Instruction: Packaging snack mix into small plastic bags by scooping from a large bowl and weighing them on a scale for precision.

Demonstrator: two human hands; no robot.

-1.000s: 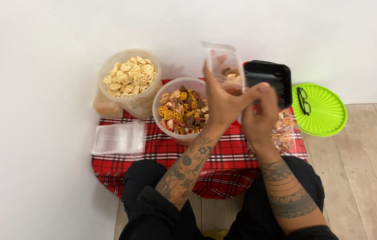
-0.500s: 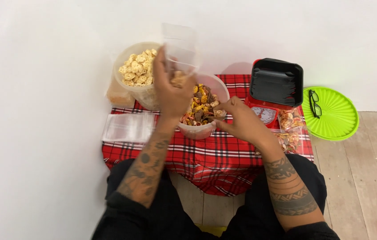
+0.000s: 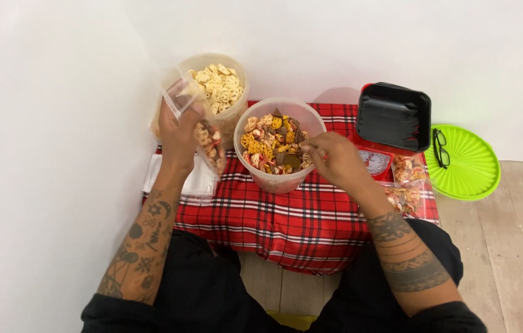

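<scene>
white walls meet a pale wooden floor (image 3: 508, 246), and a red plaid cloth (image 3: 286, 216) is spread over it in front of a seated person in black. the left hand (image 3: 178, 132) is raised at the cloth's left edge, its fingers (image 3: 197, 110) closed around a clear plastic bag (image 3: 203, 132) partly filled with mixed snacks, the bag's mouth tilted up near a tub of pale ring crackers (image 3: 218, 86). the right hand (image 3: 329, 157) rests at the rim of the tub of mixed coloured crackers (image 3: 277, 145), fingers pinched together over the contents; whether they hold a piece i cannot tell. under the left hand lies a stack of empty bags (image 3: 181, 179). a red kitchen scale with a black tray (image 3: 393, 117) stands just right of the mixed tub, filled bags (image 3: 406, 185) beside it, and a green lid with spectacles on it (image 3: 465, 161) further right. the step looks like filling the bag by hand. adding more would call for carrying a pinch from the tub across to the bag's open mouth while the left hand keeps it upright.
</scene>
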